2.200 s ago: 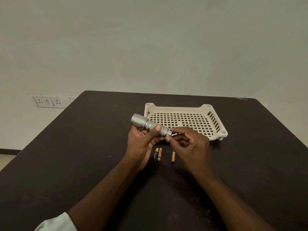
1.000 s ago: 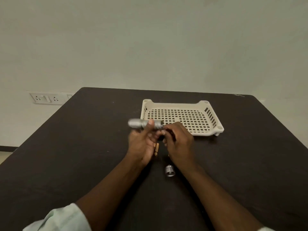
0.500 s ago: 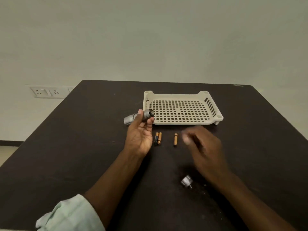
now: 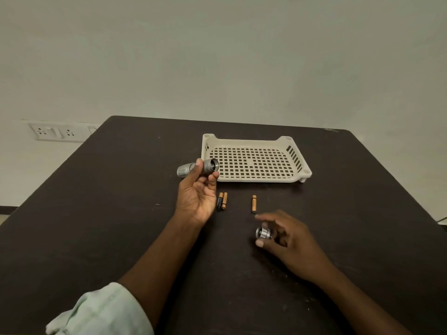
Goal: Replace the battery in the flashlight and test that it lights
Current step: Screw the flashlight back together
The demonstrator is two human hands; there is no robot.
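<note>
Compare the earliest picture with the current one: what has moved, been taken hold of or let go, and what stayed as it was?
The tail cap has come off the flashlight and now lies on the table, toward the camera. The right hand left the flashlight and now reaches around the cap. The left hand still holds the flashlight, open end facing the camera. The three batteries and the tray stayed put.

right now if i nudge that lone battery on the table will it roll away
Probably: the lone battery is a smooth cylinder lying on its side on the flat table. It looks small and stiff, so likely light. A sideways nudge should roll it; an endwise one, slide it.
</note>
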